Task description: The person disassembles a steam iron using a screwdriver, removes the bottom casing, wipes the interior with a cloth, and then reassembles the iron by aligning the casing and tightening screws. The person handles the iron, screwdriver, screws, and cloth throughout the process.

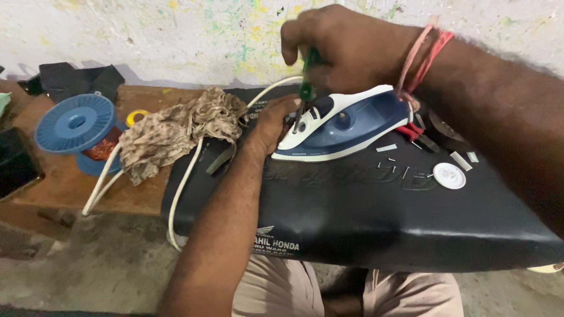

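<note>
**A:** What does the head camera show, looking down?

**B:** A person sits with a black cushioned pad [364,217] across the lap. On it lies a blue and white steam iron [343,126], tipped onto its side, its pointed nose toward the left.

**A:** Where are the hands?

**B:** The right hand [343,47] comes in from the upper right, with red threads [423,56] around its wrist. Its fingers are closed around the green handle of a screwdriver [306,88], which stands nearly upright, tip down at the iron's nose. The left hand [273,123] reaches up from below and presses against the iron's nose, just beside the tip. I cannot tell how far its fingers wrap around the iron.

**A:** So the iron sits below the right hand?

**B:** Yes, just beneath it and touching the left hand.

**A:** What else is nearby?

**B:** A white cord [182,182] loops from the iron's nose end over the pad's left edge. A crumpled brown rag [176,132] lies left of the hands, with a blue spool [75,124] of copper wire farther left. To the right of the iron, on the pad, lie a round white cap [449,175] and red-handled pliers [418,135].
</note>
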